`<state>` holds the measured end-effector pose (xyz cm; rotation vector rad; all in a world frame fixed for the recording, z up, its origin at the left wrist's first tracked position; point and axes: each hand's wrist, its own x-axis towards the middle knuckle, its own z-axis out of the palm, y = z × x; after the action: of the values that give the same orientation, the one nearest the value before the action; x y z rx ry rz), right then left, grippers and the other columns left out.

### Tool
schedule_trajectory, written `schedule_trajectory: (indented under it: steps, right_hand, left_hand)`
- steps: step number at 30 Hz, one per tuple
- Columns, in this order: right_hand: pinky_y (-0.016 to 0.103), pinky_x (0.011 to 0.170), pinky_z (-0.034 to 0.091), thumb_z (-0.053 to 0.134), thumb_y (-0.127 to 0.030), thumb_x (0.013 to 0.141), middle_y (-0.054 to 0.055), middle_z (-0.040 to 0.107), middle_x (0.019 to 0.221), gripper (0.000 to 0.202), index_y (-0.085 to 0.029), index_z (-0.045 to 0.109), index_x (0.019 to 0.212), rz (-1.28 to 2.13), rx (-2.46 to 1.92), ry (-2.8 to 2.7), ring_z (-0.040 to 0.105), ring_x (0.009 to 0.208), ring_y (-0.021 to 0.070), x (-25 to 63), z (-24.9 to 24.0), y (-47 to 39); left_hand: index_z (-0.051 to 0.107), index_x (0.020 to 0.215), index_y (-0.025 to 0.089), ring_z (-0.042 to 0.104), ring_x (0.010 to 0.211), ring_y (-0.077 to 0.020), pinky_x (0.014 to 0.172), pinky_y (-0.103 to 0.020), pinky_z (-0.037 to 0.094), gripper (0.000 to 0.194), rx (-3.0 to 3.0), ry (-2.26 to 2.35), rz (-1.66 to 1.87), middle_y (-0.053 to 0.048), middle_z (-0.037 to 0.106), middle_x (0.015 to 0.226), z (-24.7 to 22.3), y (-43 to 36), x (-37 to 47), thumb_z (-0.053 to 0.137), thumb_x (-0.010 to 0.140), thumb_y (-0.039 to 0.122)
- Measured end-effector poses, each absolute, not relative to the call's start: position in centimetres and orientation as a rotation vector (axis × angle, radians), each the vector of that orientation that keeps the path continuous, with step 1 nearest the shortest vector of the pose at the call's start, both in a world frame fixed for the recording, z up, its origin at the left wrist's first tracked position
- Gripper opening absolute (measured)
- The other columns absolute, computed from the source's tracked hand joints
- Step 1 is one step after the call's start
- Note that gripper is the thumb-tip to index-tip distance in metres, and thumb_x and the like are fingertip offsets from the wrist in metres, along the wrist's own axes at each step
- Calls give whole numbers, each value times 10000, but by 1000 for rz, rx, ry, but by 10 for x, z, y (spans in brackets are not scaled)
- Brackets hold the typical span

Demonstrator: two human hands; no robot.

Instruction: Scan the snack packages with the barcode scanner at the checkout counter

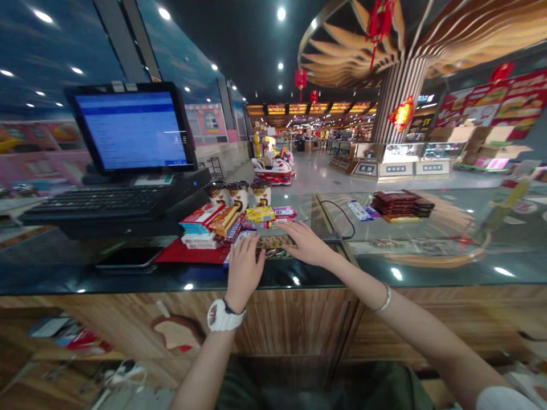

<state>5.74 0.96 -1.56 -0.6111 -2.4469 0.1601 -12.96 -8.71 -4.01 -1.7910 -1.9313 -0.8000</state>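
My left hand (pixel 245 267), with a white watch at the wrist, lies palm down over a white and purple packet near the counter's front edge, its fingers stretched out. My right hand (pixel 310 246), below a silver bangle, reaches in from the right with fingers extended and thumb apart. Its fingertips are by the pink packs (pixel 284 212) and the right end of a gold-brown flat pack (pixel 273 242), which lies between my hands. Contact is hard to tell. Yellow packs (pixel 260 214) lie just beyond, and a stack of snack packs (pixel 207 219) stands at the left.
Several lidded cups (pixel 238 195) stand behind the packs. A monitor (pixel 132 128) with a keyboard (pixel 98 199) is at left, a phone (pixel 128 257) in front. On the glass counter at right are dark brown packets (pixel 401 204) and a black cable (pixel 350 216).
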Motion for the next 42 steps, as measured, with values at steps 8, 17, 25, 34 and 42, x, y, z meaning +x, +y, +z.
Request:
schedule_trajectory:
  steps: [8, 17, 25, 34, 42]
  right_hand:
    - [535, 1157, 286, 563, -148, 851, 164, 486, 1480, 595, -155, 441, 1433, 88, -404, -2658, 423, 1395, 263, -13, -19, 24]
    - [454, 1089, 405, 528, -38, 782, 184, 584, 1373, 588, -121, 510, 1364, 159, -347, -2750, 545, 1290, 266, -57, -41, 55]
    - [405, 1037, 459, 461, -25, 802, 184, 611, 1335, 597, -110, 478, 1393, 245, -311, -2763, 603, 1214, 232, -50, -70, 72]
    - [421, 1015, 471, 469, 38, 757, 165, 629, 1273, 522, -127, 632, 1225, 222, -210, -2726, 611, 1155, 233, -53, -71, 70]
    - [425, 990, 458, 491, -7, 823, 129, 679, 1158, 406, -147, 642, 1173, 153, -221, -2750, 627, 1115, 239, -49, -67, 71]
  left_hand:
    - [539, 1341, 162, 469, 1341, -296, 1177, -546, 277, 428, -1697, -2110, -751, -97, 547, 1438, -54, -96, -153, 472, 931, 265]
    - [570, 1307, 193, 483, 1316, -290, 1191, -545, 248, 391, -1652, -2248, -687, -64, 605, 1378, -55, -101, -144, 481, 943, 305]
    - [624, 1230, 220, 496, 1293, -320, 1163, -607, 251, 335, -1650, -2219, -736, -63, 631, 1344, -60, -100, -144, 492, 944, 333]
    - [639, 1055, 199, 541, 1222, -316, 1156, -583, 267, 210, -1648, -2219, -741, -106, 708, 1133, -60, -101, -144, 584, 903, 332]
    - [641, 992, 205, 615, 1093, -260, 1170, -539, 252, 127, -1632, -2222, -833, -69, 721, 1040, -60, -100, -145, 598, 882, 251]
